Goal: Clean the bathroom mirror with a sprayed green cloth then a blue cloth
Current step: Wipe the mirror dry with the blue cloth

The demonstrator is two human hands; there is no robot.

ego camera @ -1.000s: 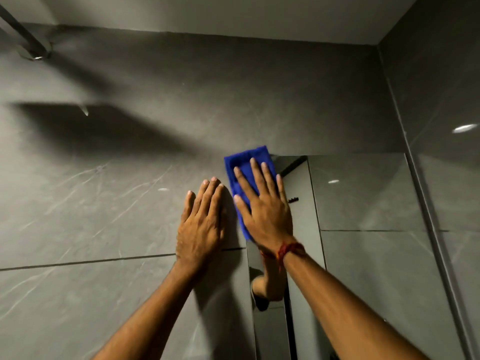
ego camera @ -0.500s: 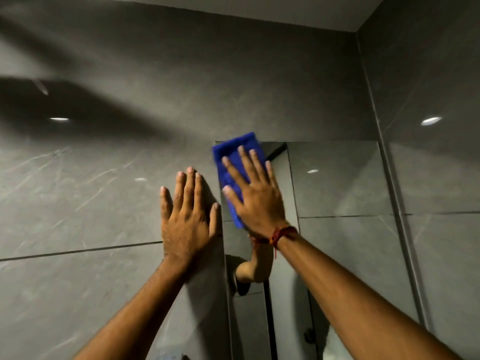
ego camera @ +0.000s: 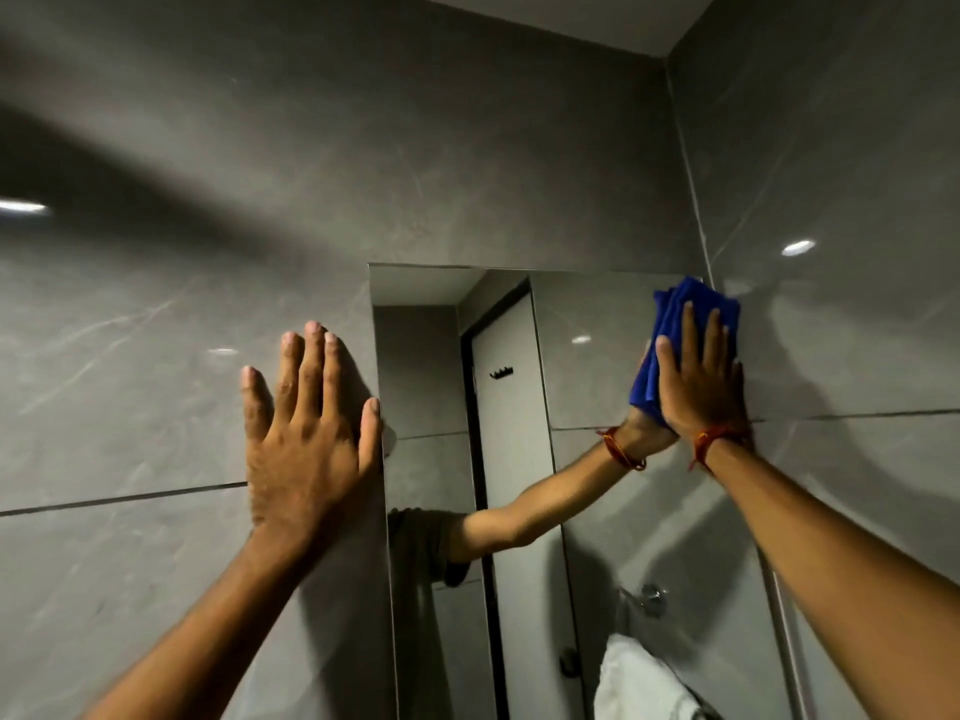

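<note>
Cloth [ego camera: 675, 324], blue, soft and light, likely bunches easily: right hand [ego camera: 698, 376] presses it flat-fingered into top right corner of mirror [ego camera: 426, 366], left hand [ego camera: 306, 433] spread flat on wall tile [ego camera: 130, 407].

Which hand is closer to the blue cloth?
Right. The right hand presses flat on the blue cloth at the upper right corner of the mirror; the left hand lies on the tiled wall beside the mirror's left edge, apart from the cloth.

No readable text or labels appear, as far as visible.
</note>
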